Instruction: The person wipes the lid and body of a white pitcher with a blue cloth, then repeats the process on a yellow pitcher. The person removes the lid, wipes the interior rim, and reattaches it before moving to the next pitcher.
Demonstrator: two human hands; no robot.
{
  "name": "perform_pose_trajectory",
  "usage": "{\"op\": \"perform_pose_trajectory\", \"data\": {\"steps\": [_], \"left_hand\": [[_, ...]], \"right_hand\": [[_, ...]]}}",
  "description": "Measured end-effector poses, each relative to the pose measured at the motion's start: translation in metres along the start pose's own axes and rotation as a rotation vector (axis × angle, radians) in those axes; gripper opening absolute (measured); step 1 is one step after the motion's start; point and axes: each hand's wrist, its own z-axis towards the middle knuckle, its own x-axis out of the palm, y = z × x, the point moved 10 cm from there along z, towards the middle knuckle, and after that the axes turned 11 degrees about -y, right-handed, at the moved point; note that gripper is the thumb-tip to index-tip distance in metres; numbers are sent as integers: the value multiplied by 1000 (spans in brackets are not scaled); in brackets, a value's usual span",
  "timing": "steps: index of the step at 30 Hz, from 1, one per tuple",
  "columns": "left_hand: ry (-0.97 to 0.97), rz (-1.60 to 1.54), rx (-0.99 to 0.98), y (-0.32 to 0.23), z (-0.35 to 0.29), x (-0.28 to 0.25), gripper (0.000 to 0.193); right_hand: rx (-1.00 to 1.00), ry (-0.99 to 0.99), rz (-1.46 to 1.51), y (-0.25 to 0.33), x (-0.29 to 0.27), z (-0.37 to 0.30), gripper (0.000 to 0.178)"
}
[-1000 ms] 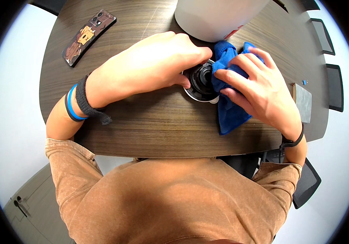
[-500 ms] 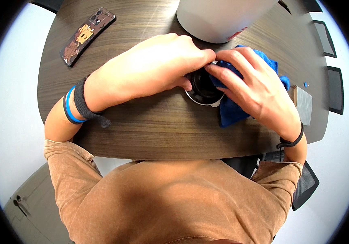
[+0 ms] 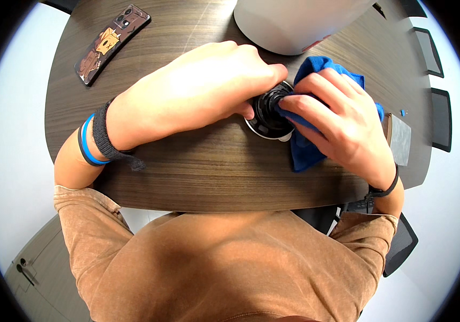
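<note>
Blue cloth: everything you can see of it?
The blue cloth looks like soft fabric, bunched and creased. The right hand grips it, bringing one fold to the black round object. Other folds show above and right of that hand; a pointed end extends below its fingers. The hand hides the rest.

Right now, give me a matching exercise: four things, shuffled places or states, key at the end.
1. Cloth
2. Phone
3. Container
4. Left hand

A. Pale, standing beyond the hands
B. At the left side of the black part, gripping it
C. Blue, in the right hand
D. Lying back up on the table, toward its left edge

Pairs: 1-C, 2-D, 3-A, 4-B
</note>
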Motion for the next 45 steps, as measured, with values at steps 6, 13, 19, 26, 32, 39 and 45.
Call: {"op": "perform_pose_trajectory", "data": {"steps": [6,13,19,26,32,39,45], "left_hand": [[-99,47,69,-6,-6,-3,49],[-58,158,125,-12,-4,0,49],[5,98,23,-9,2,2,47],[16,105,26,-2,-2,3,47],[5,217,58,-16,-2,-4,47],[-8,405,11,-16,-16,-31,47],[-31,578,-53,19,-27,-61,59]], "right_hand": [[-13,117,-165,5,5,10,22],[-85,131,-255,22,8,16,28],[-240,-116,-358,24,-13,2,28],[-12,96,-596,-38,-22,-46,37],[316,297,-684,-110,-5,-101,50],[598,220,-224,-155,-8,-131,95],[521,144,-7,-171,-12,-114,102]]}}
